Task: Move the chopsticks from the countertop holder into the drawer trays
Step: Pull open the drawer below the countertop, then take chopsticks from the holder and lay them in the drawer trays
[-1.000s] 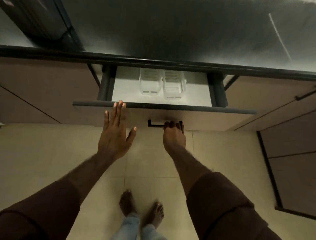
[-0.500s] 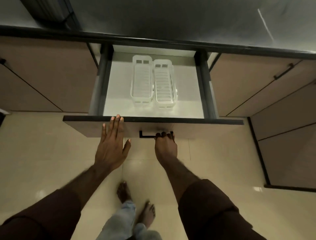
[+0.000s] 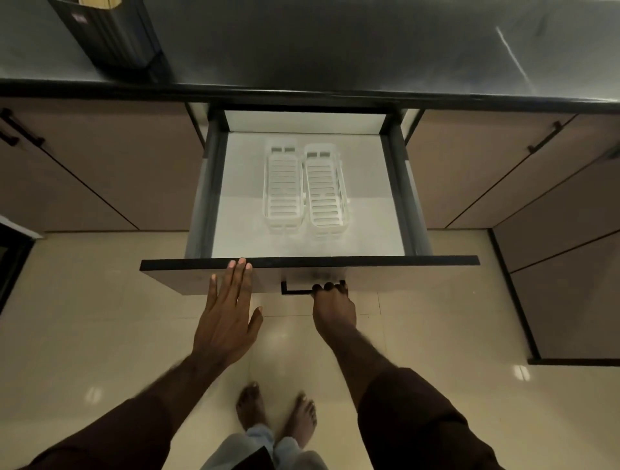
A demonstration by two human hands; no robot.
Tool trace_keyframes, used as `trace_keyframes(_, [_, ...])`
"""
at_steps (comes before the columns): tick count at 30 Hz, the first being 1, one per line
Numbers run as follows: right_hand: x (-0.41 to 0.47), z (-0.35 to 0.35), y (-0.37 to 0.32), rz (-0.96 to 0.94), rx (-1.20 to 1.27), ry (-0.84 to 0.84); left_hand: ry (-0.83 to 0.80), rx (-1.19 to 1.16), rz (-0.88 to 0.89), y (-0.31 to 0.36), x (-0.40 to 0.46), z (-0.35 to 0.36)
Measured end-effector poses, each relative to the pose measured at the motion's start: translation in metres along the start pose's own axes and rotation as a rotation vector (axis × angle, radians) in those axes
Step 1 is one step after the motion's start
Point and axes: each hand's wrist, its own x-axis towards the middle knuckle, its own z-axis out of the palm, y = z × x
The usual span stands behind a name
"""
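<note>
The drawer [image 3: 214,188] stands pulled far out below the dark countertop. Two white slotted trays lie side by side on its pale floor, the left tray [image 3: 282,189] and the right tray [image 3: 324,193], both with nothing in them. My right hand [image 3: 332,307] grips the black handle [image 3: 297,291] on the drawer front from below. My left hand [image 3: 229,312] lies flat with straight fingers, fingertips touching the top edge of the drawer front. A dark ribbed holder [image 3: 110,33] stands on the countertop at the far left, with pale chopstick ends [image 3: 97,3] showing at its top.
The dark countertop [image 3: 369,47] runs across the top. Closed brown cabinet doors flank the drawer, with black handles at the left [image 3: 18,129] and right [image 3: 543,137]. My bare feet [image 3: 278,416] stand on beige floor tiles below the drawer.
The drawer has slid much farther out toward me, showing both trays in full. Both hands came back with the drawer front. The view now takes in the holder on the countertop.
</note>
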Motion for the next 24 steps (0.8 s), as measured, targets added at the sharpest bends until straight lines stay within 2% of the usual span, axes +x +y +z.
trace_keyframes(6, [-0.004, -0.023, -0.018, -0.026, 0.066, -0.016, 0.033, -0.03, 0.032, -0.003, 0.004, -0.009])
trace_keyframes(11, [-0.003, -0.101, -0.058, -0.187, 0.155, 0.012, 0.175, -0.142, 0.1, -0.008, 0.045, -0.058])
trace_keyframes(17, [0.019, -0.186, -0.128, -0.273, 0.198, 0.248, 0.37, -0.2, 0.162, -0.057, 0.097, -0.133])
trace_keyframes(24, [0.05, -0.24, -0.274, -0.298, 0.217, 0.517, 0.471, -0.249, 0.256, -0.192, 0.135, -0.223])
